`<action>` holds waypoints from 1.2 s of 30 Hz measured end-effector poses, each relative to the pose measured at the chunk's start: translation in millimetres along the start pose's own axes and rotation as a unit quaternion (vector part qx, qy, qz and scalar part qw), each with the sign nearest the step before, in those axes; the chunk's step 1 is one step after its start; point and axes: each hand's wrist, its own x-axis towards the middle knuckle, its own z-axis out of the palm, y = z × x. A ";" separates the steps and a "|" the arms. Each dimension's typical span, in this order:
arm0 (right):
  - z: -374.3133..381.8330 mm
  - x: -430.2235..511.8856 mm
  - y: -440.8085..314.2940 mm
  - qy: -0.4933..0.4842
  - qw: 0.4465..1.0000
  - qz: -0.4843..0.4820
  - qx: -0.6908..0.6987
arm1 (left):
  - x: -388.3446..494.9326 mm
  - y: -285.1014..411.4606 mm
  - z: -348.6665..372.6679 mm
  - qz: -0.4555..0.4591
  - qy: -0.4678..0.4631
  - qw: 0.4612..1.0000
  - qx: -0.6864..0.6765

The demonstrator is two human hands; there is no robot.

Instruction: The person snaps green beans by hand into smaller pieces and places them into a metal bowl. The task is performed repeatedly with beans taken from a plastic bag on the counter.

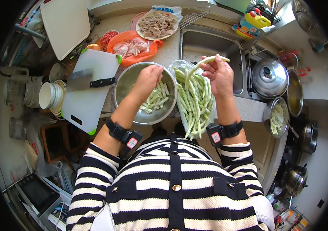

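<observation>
A long green bean (193, 72) hangs from the fingers of my right hand (218, 75), above a plastic bag (213, 111) of whole green beans (191, 101). My left hand (149, 79) is over a stainless steel bowl (171, 108), its fingers curled together; whether anything small is between them cannot be told. Short pieces of green bean (157, 96) lie in the bottom of the bowl, partly hidden by my left hand and forearm. The bag sits directly right of the bowl, at the counter's front edge.
Left of the bowl, a cleaver (80, 80) lies on a white cutting board (94, 65). Behind are raw meat in an orange bag (152, 52) and a plate of sliced meat (158, 26). A steel sink (213, 43) is behind the beans; a lidded pot (269, 78) stands right.
</observation>
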 end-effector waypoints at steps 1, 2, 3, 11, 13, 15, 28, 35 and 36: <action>-5.1 -3.5 -8.5 -0.004 1.000 0.004 0.027 | 8.7 5.5 7.0 0.011 -0.007 1.000 0.025; -9.6 -6.7 -14.9 0.010 0.999 0.009 0.041 | 20.3 12.9 13.2 0.027 -0.019 0.998 0.046; -14.3 -9.9 -20.1 0.025 0.998 0.018 0.055 | 29.2 18.6 20.5 0.041 -0.026 0.996 0.069; -57.7 -29.3 -38.5 0.136 0.978 -0.042 0.152 | 30.0 24.8 76.4 0.012 -0.203 0.968 0.148; -63.5 -31.4 -37.9 0.151 0.974 -0.052 0.161 | 19.9 20.6 79.0 -0.057 -0.305 0.933 0.182; -64.7 -33.1 -34.8 0.163 0.970 -0.055 0.172 | 11.1 14.4 83.2 -0.050 -0.324 0.933 0.149; -28.4 -43.7 -23.1 0.196 0.969 -0.110 0.101 | -14.3 6.6 65.3 0.066 -0.119 0.971 0.195; -23.3 -46.6 -21.8 0.158 0.981 -0.072 0.088 | -28.6 13.1 51.3 0.088 -0.234 0.957 0.149; -23.9 -46.9 -22.5 0.158 0.981 -0.049 0.100 | -29.3 13.0 50.7 0.085 -0.245 0.955 0.141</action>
